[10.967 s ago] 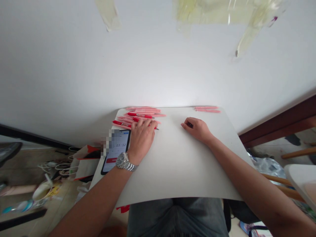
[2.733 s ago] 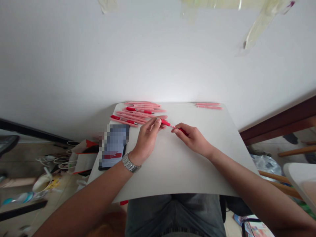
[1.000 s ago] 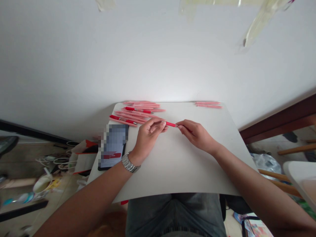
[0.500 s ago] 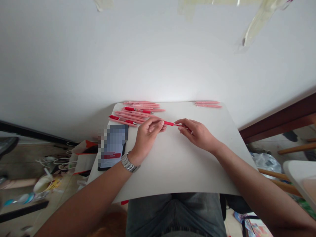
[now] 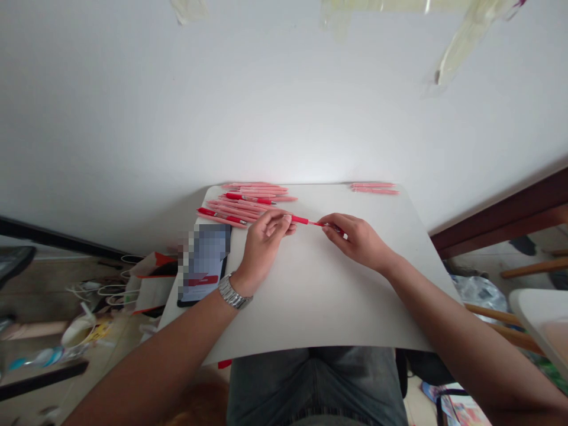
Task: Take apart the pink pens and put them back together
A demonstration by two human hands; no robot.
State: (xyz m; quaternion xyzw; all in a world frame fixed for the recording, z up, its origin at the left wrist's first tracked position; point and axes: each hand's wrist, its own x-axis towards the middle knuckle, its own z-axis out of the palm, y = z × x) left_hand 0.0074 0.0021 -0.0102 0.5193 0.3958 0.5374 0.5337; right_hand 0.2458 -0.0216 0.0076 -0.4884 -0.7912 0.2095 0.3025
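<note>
My left hand [image 5: 268,238] pinches the red barrel [image 5: 300,219] of a pen over the middle of the table. With its fingertips, my right hand [image 5: 357,239] grips the pen's other part, red and partly hidden by the fingers. Between the two parts a thin pinkish refill [image 5: 315,223] shows. Beyond my left hand lies a pile of pink pens [image 5: 239,207], several side by side. Among them are two red pens with clear middles, one red pen [image 5: 248,198] toward the back and another red pen [image 5: 219,215] in front.
A phone [image 5: 224,266] lies at the table's left edge, beside my watch-wearing wrist. A few pink pens [image 5: 375,188] rest at the back right of the white table [image 5: 319,307]. The wall rises directly behind it. Bags, a cup [image 5: 78,331] and a bottle stand lower left.
The red barrel in my left hand has shifted slightly left. The two pen parts are a little farther apart, with a longer stretch of thin refill showing.
</note>
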